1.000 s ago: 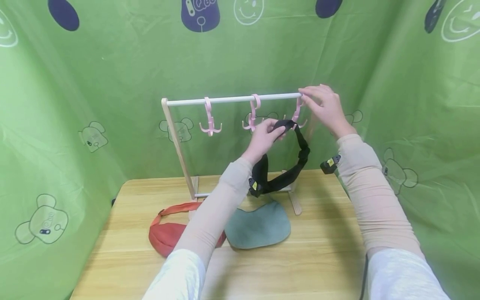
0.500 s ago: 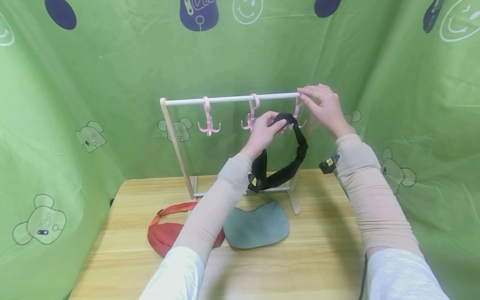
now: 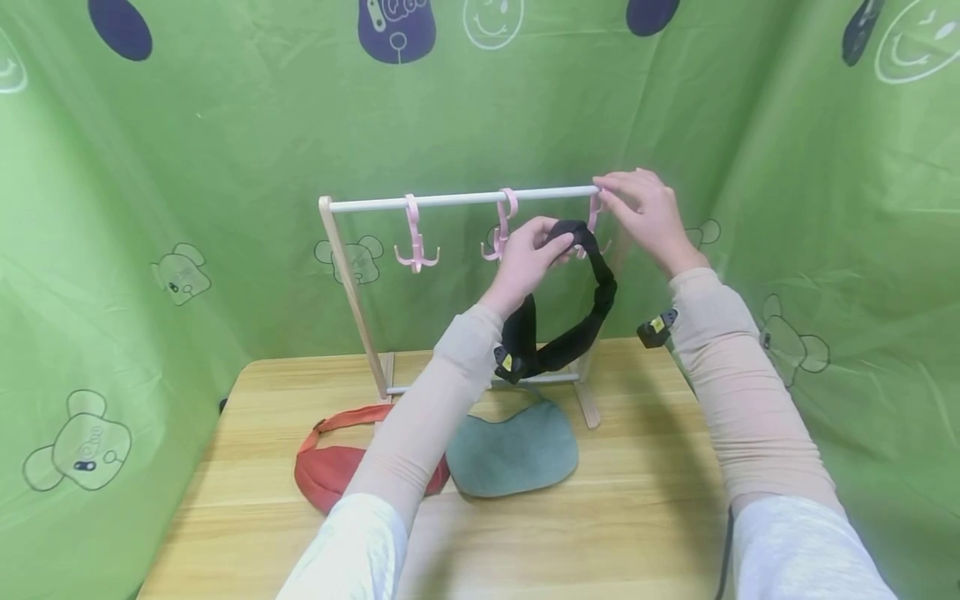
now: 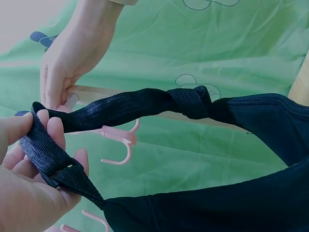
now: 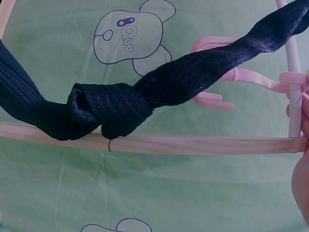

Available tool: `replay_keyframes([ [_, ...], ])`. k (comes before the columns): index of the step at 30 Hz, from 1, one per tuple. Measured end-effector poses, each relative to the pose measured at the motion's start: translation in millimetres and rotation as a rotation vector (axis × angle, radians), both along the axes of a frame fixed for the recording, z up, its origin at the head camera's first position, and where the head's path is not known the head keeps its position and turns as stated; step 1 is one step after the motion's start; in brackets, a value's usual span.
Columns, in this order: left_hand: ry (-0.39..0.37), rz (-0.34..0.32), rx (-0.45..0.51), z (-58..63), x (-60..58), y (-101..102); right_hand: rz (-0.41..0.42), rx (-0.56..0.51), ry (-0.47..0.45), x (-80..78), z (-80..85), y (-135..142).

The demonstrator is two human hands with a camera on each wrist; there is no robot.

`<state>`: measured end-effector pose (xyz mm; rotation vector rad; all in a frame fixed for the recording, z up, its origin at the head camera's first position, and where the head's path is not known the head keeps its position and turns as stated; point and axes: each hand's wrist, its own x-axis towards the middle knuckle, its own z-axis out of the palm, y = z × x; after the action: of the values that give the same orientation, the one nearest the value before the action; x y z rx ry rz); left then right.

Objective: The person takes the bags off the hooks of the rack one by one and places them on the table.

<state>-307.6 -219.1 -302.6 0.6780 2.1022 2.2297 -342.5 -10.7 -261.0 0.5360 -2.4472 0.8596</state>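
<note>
My left hand (image 3: 528, 258) holds a black bag (image 3: 573, 348) by its webbing strap. In the left wrist view the strap (image 4: 120, 110) passes between thumb and fingers, near a black buckle (image 4: 50, 178); the strap has a knot further along. The bag hangs as an open loop in front of the rack. My right hand (image 3: 651, 218) pinches the right end of the white rail (image 3: 461, 199), close to a pink hook (image 3: 594, 208). That hook's prongs are partly behind the strap in the head view; in the right wrist view the pink hook (image 5: 253, 79) stands behind the strap.
Two more pink hooks hang on the rail, one at left (image 3: 416, 237) and one mid-rail (image 3: 504, 221). A red bag (image 3: 330, 475) and a grey-green bag (image 3: 517, 454) lie on the wooden table (image 3: 630, 517). A green printed curtain (image 3: 247, 125) surrounds it.
My left hand has raised the black bag's strap slightly, up beside the right-hand hook. The right hand stays on the rail end.
</note>
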Motion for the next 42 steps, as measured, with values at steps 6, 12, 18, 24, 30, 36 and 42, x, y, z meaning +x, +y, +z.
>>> replay_keyframes([
  [6, 0.01, 0.0, 0.022, 2.6, 3.1, -1.9, -0.001, 0.001, -0.006, -1.4, -0.9, 0.8],
  [12, 0.034, -0.013, 0.026, 6.2, 5.8, -3.1, -0.006, 0.0, -0.01, -1.3, -1.1, 1.0],
  [18, 0.05, -0.006, 0.021, 15.3, 11.0, -5.7, 0.001, -0.003, 0.012, -0.9, -1.9, 0.0],
  [24, 0.057, -0.007, 0.03, 20.5, 14.5, -7.9, 0.007, -0.002, 0.019, -1.2, -1.3, 0.5],
  [30, 0.069, -0.021, 0.035, 17.6, 17.3, -10.3, 0.007, 0.01, 0.013, -0.4, -0.5, 3.3],
  [36, 0.084, -0.017, 0.026, 11.5, 21.3, -14.3, 0.018, 0.035, 0.025, 0.2, 1.7, 4.3],
  [42, 0.045, -0.041, 0.018, 3.9, 23.4, -18.9, 0.016, 0.046, 0.022, 0.8, 2.4, 3.5],
])
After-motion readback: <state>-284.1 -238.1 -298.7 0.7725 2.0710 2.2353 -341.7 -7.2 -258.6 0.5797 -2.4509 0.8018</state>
